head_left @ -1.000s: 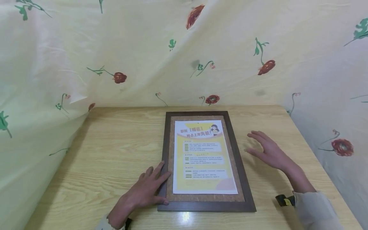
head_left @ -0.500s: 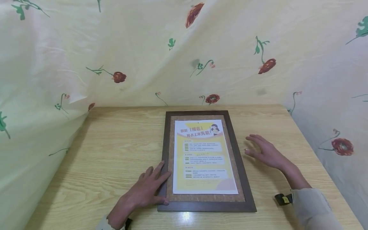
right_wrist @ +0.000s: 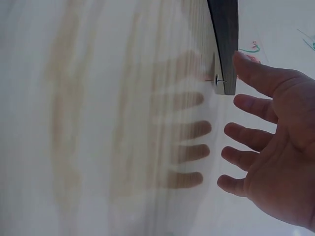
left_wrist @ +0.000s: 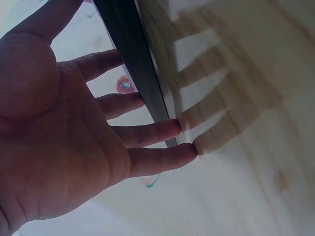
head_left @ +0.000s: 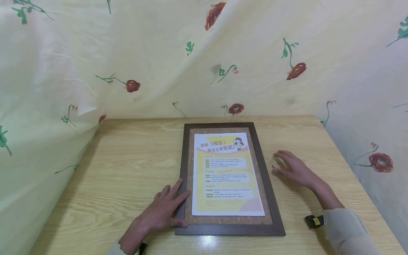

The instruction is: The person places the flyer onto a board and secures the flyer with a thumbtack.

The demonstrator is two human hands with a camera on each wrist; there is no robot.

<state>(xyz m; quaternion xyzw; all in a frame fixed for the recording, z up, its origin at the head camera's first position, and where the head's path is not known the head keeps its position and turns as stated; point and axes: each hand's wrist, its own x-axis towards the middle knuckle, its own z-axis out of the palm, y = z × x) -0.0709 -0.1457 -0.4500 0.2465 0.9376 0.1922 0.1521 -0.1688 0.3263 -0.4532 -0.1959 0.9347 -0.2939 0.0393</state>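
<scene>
A dark wooden frame (head_left: 277,217) with a cork inset lies flat on the table. A yellow and white printed poster (head_left: 223,210) lies on the cork, with a small dark dot at its top edge. My left hand (head_left: 160,209) rests at the frame's lower left, thumb and forefinger on its edge, the other fingers spread on the table. To the right of the frame, my right hand (head_left: 294,170) hovers low with fingers straight, holding nothing. The right wrist view shows a small thumbtack (right_wrist: 216,80) on the table, point up, between the frame and my right hand.
The wood-grain table (head_left: 137,148) is shiny and reflects the fingers. A pale cloth (head_left: 159,53) with printed flowers hangs behind it and along both sides. A black strap (head_left: 313,221) shows at the right cuff.
My right hand has shifted slightly nearer to me along the frame's right side. The left hand, frame and poster stay where they were.
</scene>
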